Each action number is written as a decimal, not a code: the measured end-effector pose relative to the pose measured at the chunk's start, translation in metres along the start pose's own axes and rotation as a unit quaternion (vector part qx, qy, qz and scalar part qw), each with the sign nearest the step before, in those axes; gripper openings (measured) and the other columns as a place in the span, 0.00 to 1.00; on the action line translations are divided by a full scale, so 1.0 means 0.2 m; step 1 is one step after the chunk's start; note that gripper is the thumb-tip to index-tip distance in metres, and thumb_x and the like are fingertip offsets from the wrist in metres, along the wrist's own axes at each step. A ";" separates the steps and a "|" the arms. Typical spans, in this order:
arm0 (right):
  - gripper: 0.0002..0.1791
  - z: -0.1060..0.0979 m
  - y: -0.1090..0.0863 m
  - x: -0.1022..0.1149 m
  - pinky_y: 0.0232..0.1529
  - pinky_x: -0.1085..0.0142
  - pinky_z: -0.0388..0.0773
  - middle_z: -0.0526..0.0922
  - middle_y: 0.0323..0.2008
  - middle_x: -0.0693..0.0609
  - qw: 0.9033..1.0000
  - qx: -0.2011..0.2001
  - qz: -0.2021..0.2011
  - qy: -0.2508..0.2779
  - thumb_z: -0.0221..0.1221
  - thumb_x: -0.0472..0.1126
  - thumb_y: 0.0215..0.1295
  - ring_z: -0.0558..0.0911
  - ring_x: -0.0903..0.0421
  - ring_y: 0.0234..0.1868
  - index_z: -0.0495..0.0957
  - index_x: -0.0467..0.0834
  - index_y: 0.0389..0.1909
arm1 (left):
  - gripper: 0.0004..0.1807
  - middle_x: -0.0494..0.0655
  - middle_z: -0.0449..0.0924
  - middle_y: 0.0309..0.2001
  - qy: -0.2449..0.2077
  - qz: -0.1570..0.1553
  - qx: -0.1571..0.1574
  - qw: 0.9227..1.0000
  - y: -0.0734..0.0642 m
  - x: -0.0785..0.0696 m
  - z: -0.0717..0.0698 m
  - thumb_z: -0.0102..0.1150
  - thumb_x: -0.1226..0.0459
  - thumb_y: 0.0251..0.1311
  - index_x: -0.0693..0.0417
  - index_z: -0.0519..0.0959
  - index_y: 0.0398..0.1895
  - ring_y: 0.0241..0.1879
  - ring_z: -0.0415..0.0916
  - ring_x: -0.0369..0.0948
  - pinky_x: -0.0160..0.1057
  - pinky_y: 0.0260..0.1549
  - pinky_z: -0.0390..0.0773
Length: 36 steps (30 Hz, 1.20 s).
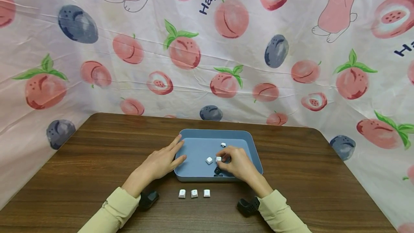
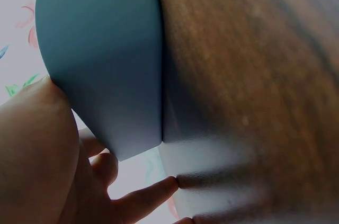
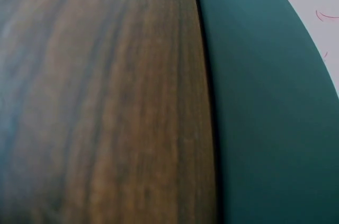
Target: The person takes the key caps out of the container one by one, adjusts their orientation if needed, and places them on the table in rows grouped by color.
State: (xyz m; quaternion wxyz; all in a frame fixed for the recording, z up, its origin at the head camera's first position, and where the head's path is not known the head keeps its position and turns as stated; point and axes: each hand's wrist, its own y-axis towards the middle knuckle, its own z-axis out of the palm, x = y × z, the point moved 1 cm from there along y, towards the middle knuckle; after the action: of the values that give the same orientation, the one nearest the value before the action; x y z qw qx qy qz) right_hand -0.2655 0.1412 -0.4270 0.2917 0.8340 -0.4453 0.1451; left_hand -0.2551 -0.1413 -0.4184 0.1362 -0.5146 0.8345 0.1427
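Note:
A blue tray (image 1: pixel 196 150) sits on the table. Inside it, my right hand (image 1: pixel 238 161) pinches a white keycap (image 1: pixel 218 159) between thumb and fingers. Close by lie another white keycap (image 1: pixel 209 160) and a black keycap (image 1: pixel 217 170); a third white one (image 1: pixel 223 145) is farther back. My left hand (image 1: pixel 161 161) rests at the tray's left edge, fingers extended. In the left wrist view that hand (image 2: pixel 42 155) touches the tray's outer wall (image 2: pixel 106 49). The right wrist view has the tray wall (image 3: pixel 270 102) but not the hand.
Three white keycaps (image 1: pixel 194 193) stand in a row on the brown wooden table (image 1: pixel 300 175), in front of the tray. A black wrist device (image 1: pixel 249 207) is by the right sleeve, another (image 1: pixel 148 200) by the left. A fruit-patterned curtain (image 1: pixel 249 64) hangs behind.

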 end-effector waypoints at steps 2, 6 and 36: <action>0.09 0.00 0.00 -0.01 0.35 0.71 0.81 0.86 0.35 0.51 1.000 -0.006 -0.012 0.007 0.72 0.34 0.58 0.86 0.56 0.34 0.88 0.40 0.41 | 0.36 0.56 0.48 0.82 0.000 0.000 0.000 1.000 0.00 0.00 0.00 0.46 0.47 0.78 0.58 0.59 0.79 0.69 0.70 0.59 0.62 0.55 0.75; 0.09 0.00 0.00 -0.01 0.36 0.74 0.82 0.85 0.36 0.48 0.999 -0.013 -0.027 0.024 0.71 0.31 0.58 0.87 0.53 0.36 0.88 0.37 0.41 | 0.36 0.56 0.48 0.82 0.001 0.001 0.001 1.000 0.00 0.00 0.00 0.46 0.47 0.78 0.58 0.59 0.79 0.69 0.71 0.59 0.61 0.55 0.75; 0.13 -0.09 -0.08 0.07 0.42 0.68 0.85 0.88 0.42 0.47 0.990 -0.052 0.013 0.133 0.73 0.31 0.57 0.88 0.53 0.40 0.89 0.36 0.44 | 0.35 0.56 0.49 0.82 -0.001 0.002 -0.003 1.000 0.00 0.00 0.00 0.47 0.48 0.78 0.59 0.60 0.79 0.67 0.72 0.60 0.62 0.56 0.75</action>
State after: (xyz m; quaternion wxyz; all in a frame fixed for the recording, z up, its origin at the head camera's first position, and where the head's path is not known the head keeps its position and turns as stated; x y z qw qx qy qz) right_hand -0.2448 0.1497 -0.4113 0.3894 0.7854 -0.4199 0.2351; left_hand -0.2555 -0.1416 -0.4193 0.1349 -0.5130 0.8350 0.1464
